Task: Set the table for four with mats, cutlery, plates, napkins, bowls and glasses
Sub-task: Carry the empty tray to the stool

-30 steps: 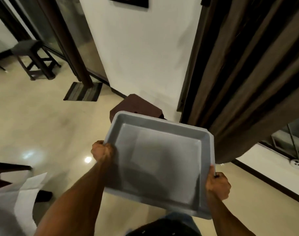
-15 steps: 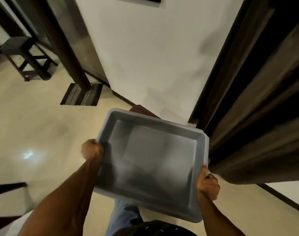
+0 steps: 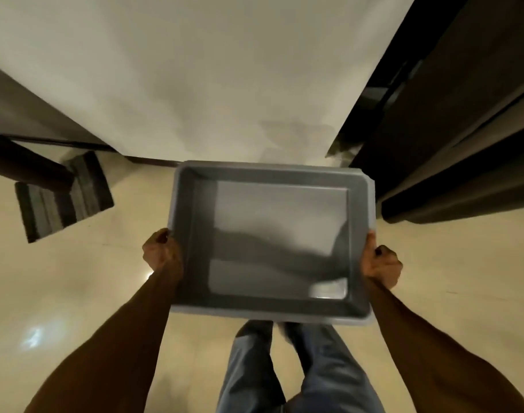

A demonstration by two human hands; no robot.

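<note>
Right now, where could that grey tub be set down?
Bare floor lies left, between the striped mat and the legs. The tub, gripped by left hand and right hand, nears wall and dark curtain.

Obstacles: white wall (image 3: 195,70) far, dark curtain (image 3: 463,129) right, striped mat (image 3: 61,201) left. Free: floor (image 3: 76,293) left and near.

Left hand (image 3: 163,254) and right hand (image 3: 381,266) (arms outstretched) grip opposite side rims.
</note>
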